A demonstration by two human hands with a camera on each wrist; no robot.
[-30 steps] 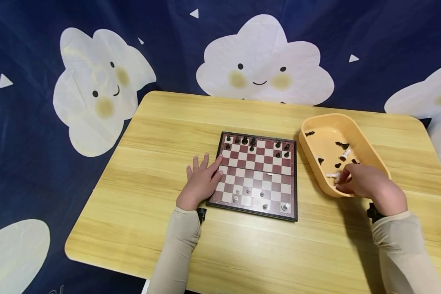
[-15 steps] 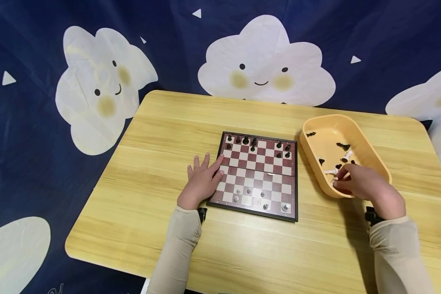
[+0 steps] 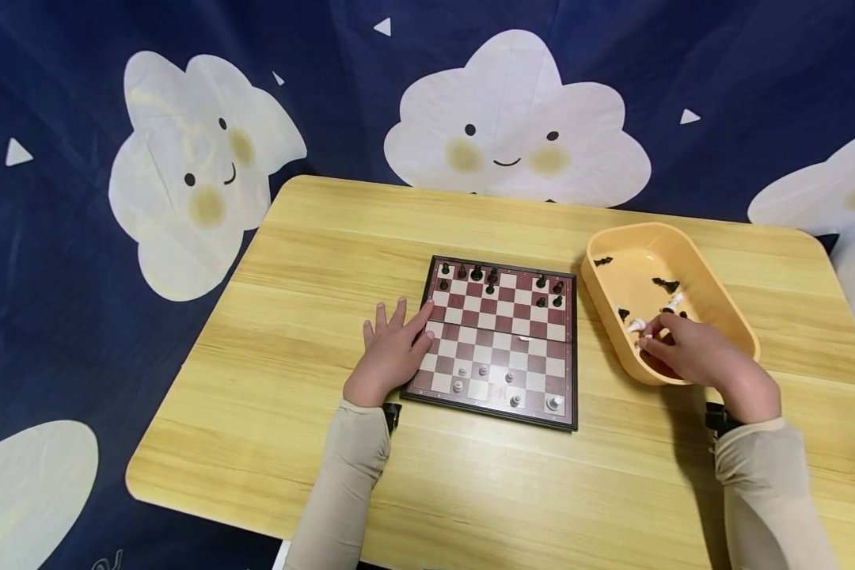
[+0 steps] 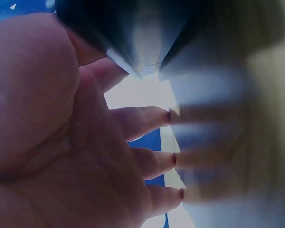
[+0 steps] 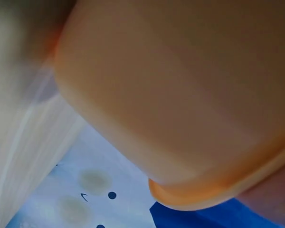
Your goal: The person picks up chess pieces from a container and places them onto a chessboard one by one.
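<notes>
My left hand (image 3: pixel 387 356) rests with fingers spread at the left edge of a folding chessboard (image 3: pixel 499 340), index finger and thumb touching it. The left wrist view shows the palm (image 4: pixel 85 142) and fingertips against a blurred surface. My right hand (image 3: pixel 712 356) reaches into an orange tray (image 3: pixel 744 324), thumb and index finger bent together among the pieces. Beside those fingertips lies a white chess piece (image 3: pixel 636 325); whether they pinch a small piece is unclear. In the right wrist view the tray's outer wall (image 5: pixel 171 95) hides the fingertips.
Several black chessmen (image 3: pixel 476 273) stand on the far rows of the board, several white ones (image 3: pixel 482 370) on the near rows. More pieces lie in the tray, including a black one (image 3: pixel 666 284). The wooden table (image 3: pixel 292 317) meets a dark blue cloud-patterned curtain (image 3: pixel 342 95).
Inside the tray my right hand has shifted slightly left and away from me, and the white piece beside its fingers has shifted and turned. My left hand stays on the board's edge.
</notes>
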